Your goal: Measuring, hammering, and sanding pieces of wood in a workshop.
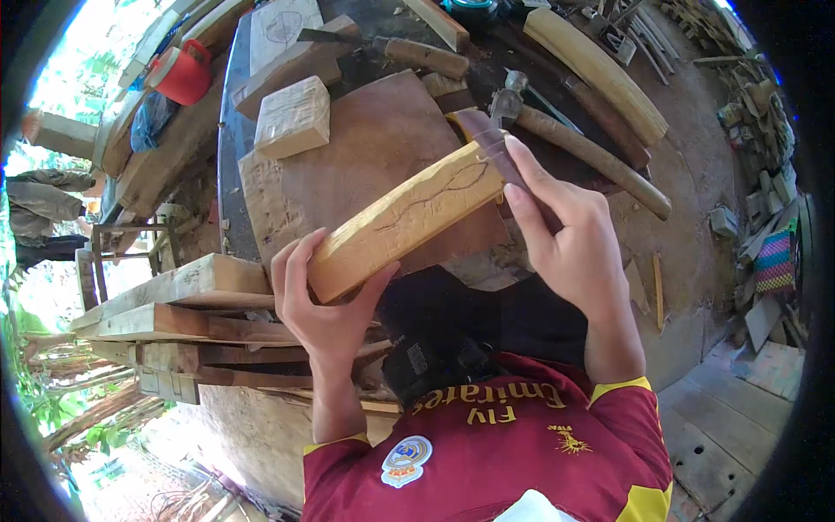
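A long yellowish wooden block [409,217] with a wavy dark crack along its face slants across the middle, over the bench. My left hand [317,291] wraps its fingers and thumb round the near-left end. At the far-right end, my right hand [565,222] pinches a dark brown bent strip [497,148] that looks like sandpaper and lies against the block. A brown flat board [374,122] lies beneath the block. Just beyond the right fingers is a hammer [511,97] with a long wooden handle.
A pale squared block [296,117] and a wooden-handled chisel [426,56] lie on the bench's far side. Stacked planks [183,291] jut out at left. A curved timber [600,74] lies far right. A red bucket-like container [181,74] stands far left.
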Tool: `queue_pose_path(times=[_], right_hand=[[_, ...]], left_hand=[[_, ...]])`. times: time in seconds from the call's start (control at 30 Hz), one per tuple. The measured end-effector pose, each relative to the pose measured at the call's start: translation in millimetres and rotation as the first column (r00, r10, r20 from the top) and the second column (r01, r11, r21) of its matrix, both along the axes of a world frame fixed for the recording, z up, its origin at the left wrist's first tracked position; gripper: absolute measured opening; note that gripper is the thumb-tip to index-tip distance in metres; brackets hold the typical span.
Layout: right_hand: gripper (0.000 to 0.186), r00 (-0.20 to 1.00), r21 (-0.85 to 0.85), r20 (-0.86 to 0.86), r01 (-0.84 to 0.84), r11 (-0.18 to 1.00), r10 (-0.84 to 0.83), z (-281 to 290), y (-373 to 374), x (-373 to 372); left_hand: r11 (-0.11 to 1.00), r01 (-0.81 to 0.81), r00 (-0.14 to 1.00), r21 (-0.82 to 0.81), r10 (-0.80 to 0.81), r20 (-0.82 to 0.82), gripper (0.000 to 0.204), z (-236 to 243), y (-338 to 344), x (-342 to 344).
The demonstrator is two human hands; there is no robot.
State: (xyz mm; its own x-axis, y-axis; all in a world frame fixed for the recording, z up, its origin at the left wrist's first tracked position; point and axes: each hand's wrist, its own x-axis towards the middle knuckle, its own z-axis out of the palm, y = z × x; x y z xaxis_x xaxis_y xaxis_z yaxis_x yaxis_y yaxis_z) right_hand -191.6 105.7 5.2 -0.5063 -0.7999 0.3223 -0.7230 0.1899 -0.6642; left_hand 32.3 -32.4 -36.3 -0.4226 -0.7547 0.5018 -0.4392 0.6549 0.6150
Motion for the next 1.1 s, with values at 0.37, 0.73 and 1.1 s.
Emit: queue_pose_path(times=[0.37,0.73,1.1], right_hand=[[0.044,0.932,0.018,-0.247,-0.269,0.963,0.265,-0.1,-31.7,4.9],[0.032,0.944,0.055,-0.181,-0.27,0.961,0.275,4.0,-57.5,-5.9],[0.034,0.985,0.021,-0.023,-0.173,0.985,0.173,1.9,-56.7,-21.7]], left_hand=[[0.969,-0.213,0.971,-0.121,0.197,-0.132,0.07,-21.3,30.5,-17.4],[0.956,-0.291,0.945,-0.031,0.283,-0.162,0.104,-32.1,35.9,-18.7],[0.959,-0.283,0.945,-0.004,0.278,-0.173,0.103,-32.1,37.6,-21.4]])
